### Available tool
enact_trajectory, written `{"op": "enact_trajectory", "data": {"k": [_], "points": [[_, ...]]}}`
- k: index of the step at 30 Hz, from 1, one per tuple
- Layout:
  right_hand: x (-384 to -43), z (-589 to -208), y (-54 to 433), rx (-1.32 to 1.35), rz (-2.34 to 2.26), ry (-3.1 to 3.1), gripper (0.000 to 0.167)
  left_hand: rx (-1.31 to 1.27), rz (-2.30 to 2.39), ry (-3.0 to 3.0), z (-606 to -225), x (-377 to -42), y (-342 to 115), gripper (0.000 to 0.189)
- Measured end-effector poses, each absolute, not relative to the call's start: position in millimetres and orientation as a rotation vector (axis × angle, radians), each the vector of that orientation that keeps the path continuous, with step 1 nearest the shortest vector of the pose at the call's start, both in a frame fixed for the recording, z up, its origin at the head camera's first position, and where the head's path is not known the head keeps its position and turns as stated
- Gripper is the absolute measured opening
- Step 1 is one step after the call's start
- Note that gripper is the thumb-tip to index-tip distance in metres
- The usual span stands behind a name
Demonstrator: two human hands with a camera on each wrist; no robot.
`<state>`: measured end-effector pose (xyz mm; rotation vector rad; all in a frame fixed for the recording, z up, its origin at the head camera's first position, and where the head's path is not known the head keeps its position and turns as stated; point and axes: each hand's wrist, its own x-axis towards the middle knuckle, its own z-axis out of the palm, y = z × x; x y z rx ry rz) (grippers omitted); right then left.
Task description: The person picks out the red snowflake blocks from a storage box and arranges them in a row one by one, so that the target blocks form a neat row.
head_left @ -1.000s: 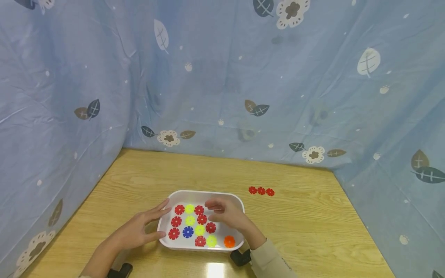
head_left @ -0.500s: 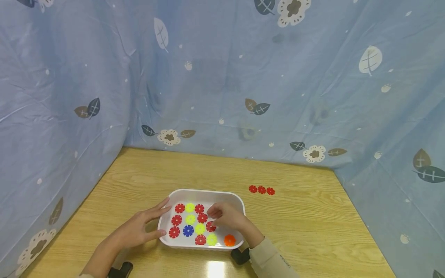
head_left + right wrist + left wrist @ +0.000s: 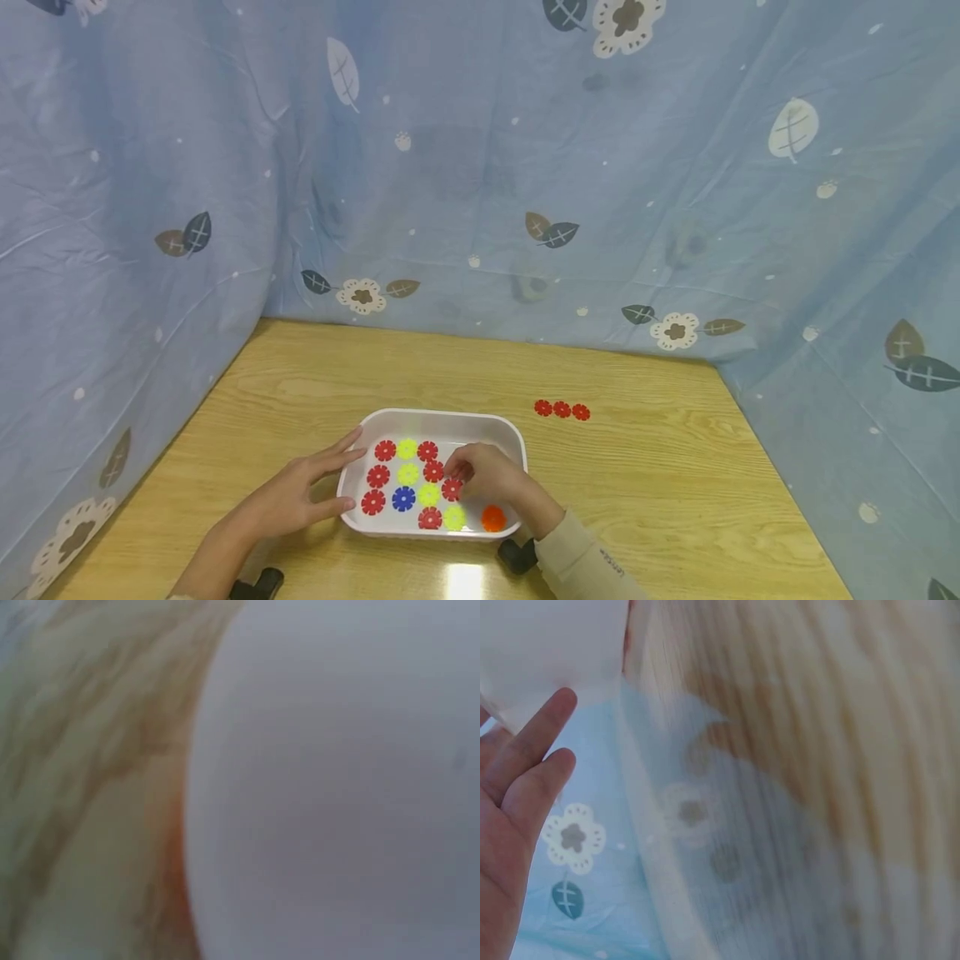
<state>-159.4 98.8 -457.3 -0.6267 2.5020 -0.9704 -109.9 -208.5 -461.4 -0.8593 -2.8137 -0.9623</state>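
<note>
A white plastic tray (image 3: 480, 423) holds several flat snowflake discs: red, yellow, one blue (image 3: 403, 499) and one orange (image 3: 493, 518). My left hand (image 3: 296, 492) rests at the tray's left rim, fingers and thumb spread rather straight; in the left wrist view its fingers (image 3: 536, 746) lie against the white tray wall. Inside the tray, my right hand (image 3: 491, 475) has curled fingers and thumb at a red snowflake disc (image 3: 452, 489), seeming to pinch its edge. That disc still lies flat, partly covered by the hand. The right wrist view shows only the blurred tray wall (image 3: 322, 787).
Three red discs (image 3: 562, 409) lie in a short row on the wooden table (image 3: 660, 475), right of the tray and behind it. Blue patterned cloth (image 3: 465, 167) hangs around the table's back and sides. Black wrist mounts (image 3: 517, 556) sit near the tray's front edge.
My right hand has lowered into the tray, and its fingers have curled in at the red disc. The left hand and the discs have stayed in place.
</note>
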Motion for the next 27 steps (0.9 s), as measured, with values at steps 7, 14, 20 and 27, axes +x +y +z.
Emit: {"op": "enact_trajectory", "data": {"k": [7,14,20,27], "points": [[-156.3,-459.1,95.3,-0.669,-0.884,2.55,0.029,-0.847,-0.983,-2.828,-462.8,-109.8,-208.9,0.058],[-156.9,-460.1,93.3,-0.741,-0.736,2.62,0.025,-0.831,-1.008,-2.841,-463.2,-109.7,-208.4,0.057],[-158.7,-460.5,92.7,-0.825,-0.668,2.628,0.023,-0.808,-0.998,-2.861,-463.0,-110.1,-208.1,0.056],[-159.6,-460.4,93.5,-0.86,-0.642,2.625,0.022,-0.795,-0.992,-2.878,-461.1,-110.2,-207.3,0.057]]}}
